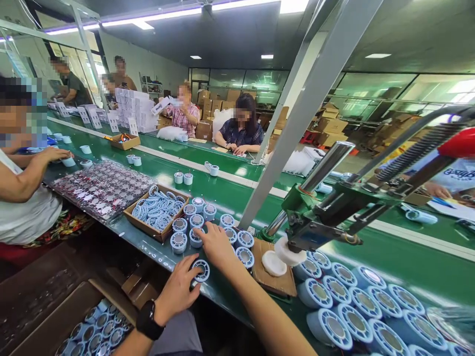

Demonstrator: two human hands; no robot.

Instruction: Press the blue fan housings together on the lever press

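My left hand [178,286], with a black watch on its wrist, has its thumb and fingers closed around a light blue slotted ring piece [201,271] at the bench's front edge. Whether a cup body sits under that ring is hard to see. Farther in, my right hand [218,246] has its fingertips curled against a blue cylindrical housing [195,239]; its thumb is hidden. More such housings with grey round centres, like this one [178,241], stand upright around both hands. A cardboard tray of loose blue rings [158,208] lies just left of them.
A green lever press [315,222] with white round pads [274,263] stands right, near a slanted grey post [297,113]. Many housings [336,326] crowd the right bench. A box of housings [100,326] sits below left. Co-workers sit along the green conveyor [237,173].
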